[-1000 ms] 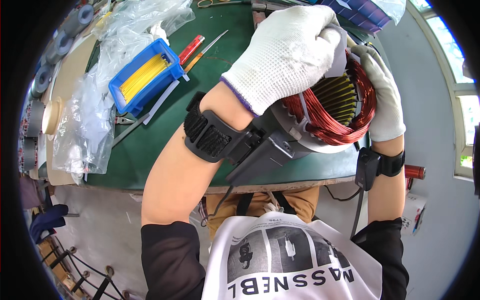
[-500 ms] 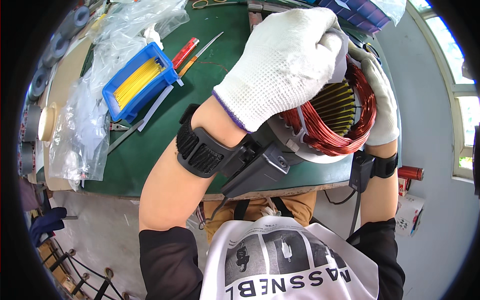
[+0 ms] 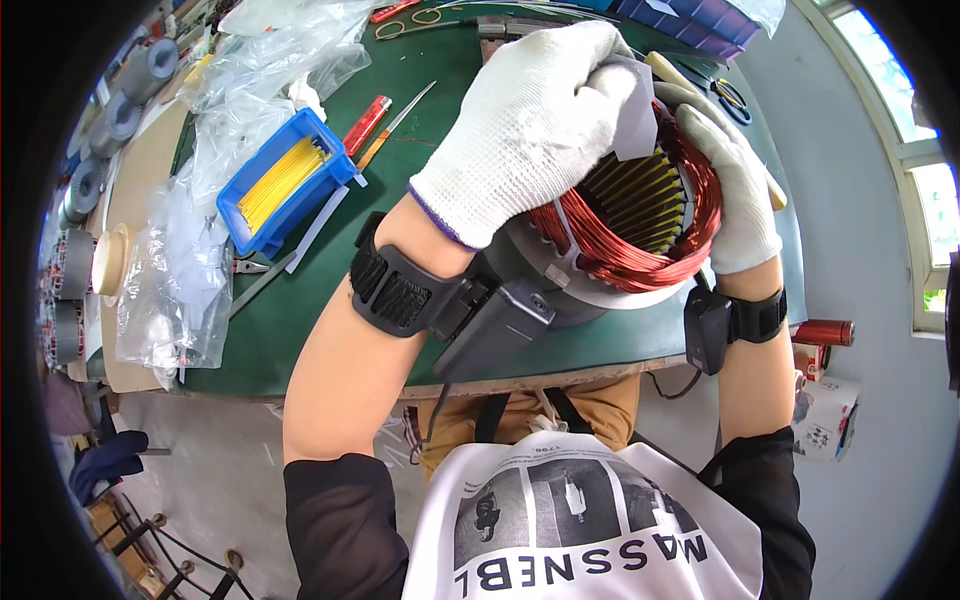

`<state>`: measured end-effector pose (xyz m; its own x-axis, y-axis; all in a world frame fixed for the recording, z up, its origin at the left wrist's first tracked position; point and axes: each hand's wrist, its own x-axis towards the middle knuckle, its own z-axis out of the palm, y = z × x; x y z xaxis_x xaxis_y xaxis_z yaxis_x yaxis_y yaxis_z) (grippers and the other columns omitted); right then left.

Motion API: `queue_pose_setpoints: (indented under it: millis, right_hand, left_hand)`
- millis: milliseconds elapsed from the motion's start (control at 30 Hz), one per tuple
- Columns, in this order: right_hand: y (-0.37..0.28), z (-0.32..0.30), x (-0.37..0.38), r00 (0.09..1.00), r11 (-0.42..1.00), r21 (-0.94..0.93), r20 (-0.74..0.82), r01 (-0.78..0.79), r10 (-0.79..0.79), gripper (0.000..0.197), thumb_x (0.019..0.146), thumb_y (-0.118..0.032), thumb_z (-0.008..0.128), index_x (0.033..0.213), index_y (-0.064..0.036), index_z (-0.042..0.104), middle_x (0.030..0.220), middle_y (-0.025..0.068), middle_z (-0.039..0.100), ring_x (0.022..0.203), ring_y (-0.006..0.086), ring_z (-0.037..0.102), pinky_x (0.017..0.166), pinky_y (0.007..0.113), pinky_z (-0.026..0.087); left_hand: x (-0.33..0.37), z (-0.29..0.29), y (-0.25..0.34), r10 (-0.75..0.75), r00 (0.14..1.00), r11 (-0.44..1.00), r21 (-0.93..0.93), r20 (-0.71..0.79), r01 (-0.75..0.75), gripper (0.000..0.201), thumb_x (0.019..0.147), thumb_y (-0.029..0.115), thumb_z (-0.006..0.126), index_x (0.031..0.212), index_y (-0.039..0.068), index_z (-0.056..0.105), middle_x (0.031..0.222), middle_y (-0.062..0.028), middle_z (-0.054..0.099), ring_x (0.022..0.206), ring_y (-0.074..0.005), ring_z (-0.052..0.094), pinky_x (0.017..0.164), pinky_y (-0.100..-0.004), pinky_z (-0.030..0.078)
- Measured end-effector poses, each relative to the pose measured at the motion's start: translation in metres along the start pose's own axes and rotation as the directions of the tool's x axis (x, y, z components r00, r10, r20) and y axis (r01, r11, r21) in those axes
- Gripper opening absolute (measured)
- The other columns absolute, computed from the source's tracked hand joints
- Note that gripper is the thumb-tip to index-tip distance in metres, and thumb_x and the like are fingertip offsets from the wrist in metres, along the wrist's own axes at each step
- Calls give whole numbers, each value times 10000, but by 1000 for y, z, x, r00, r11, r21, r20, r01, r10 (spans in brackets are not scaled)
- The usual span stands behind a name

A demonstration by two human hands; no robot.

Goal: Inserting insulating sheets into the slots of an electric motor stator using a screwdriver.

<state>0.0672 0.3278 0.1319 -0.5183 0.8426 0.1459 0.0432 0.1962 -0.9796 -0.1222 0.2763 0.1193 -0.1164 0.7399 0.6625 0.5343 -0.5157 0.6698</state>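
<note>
A motor stator with copper wire coils and yellow slot liners stands on the green table in front of me. My left hand, in a white knit glove, lies over its top left and pinches a white slip of paper at the coils. My right hand, also gloved, wraps the stator's right side. Both wrists carry black strapped devices.
A blue bin of yellow strips sits to the left, beside clear plastic bags. A red-handled tool, tweezers and scissors lie on the table. Grey rolls line the far left. A red cylinder sits at the right edge.
My left hand has shifted slightly over the stator top and the white paper slip now shows at my fingertips. The stator stays in place.
</note>
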Motion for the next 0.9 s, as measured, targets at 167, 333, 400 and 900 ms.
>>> queue_pose_setpoints:
  millis: [167,333,400,900]
  right_hand:
    - [3,9,-11,968,839,-517,-69,172,-241,245,883,-31,520,1101,-17,632,1097,105,634,1007,255,589,933,283,433]
    - [-2,33,-35,906,997,-71,-420,29,-57,273,921,-193,574,1109,-2,629,1002,110,640,904,144,582,836,278,473]
    - [-4,36,-37,901,984,-157,-411,80,-139,290,910,-206,587,1107,3,626,999,109,641,900,147,583,831,273,470]
    - [-29,11,-48,934,991,-56,-333,118,-130,367,855,-116,585,1208,-15,601,973,43,617,891,88,544,805,230,435]
  left_hand:
    - [10,-11,-2,26,999,1000,14,43,-27,225,894,189,491,919,11,625,845,-220,637,800,-368,634,727,-396,507]
    - [14,-31,42,-305,931,917,-201,201,343,161,871,53,502,924,-37,625,786,-68,648,745,-119,603,703,-261,487]
    - [13,-32,42,-295,935,917,-217,196,335,156,869,51,507,927,-32,626,790,-78,652,745,-132,611,703,-268,489]
    - [-19,-20,47,-238,956,949,-251,-170,192,218,917,197,579,872,-8,639,694,-74,643,599,-107,559,583,-266,466]
